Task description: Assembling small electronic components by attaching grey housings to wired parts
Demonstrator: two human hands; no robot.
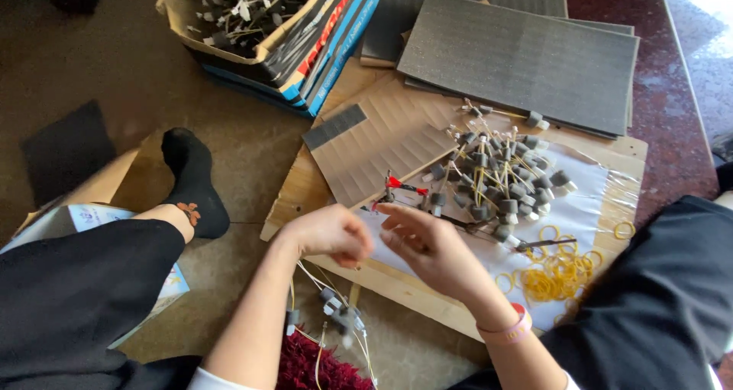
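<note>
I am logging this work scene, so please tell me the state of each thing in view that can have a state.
Left hand: fingers closed, pinching thin sticks.
Right hand: fingers half curled, close to the left hand.
Foam-tipped sticks: loose pile on the board.
Yellow rubber bands: scattered, loose.
Grey foam sheets: stacked flat.
Cardboard box: open, holding foam-tipped sticks.

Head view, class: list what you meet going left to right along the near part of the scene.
Black sock → left hand → right hand → pile of yellow rubber bands → single rubber band.
</note>
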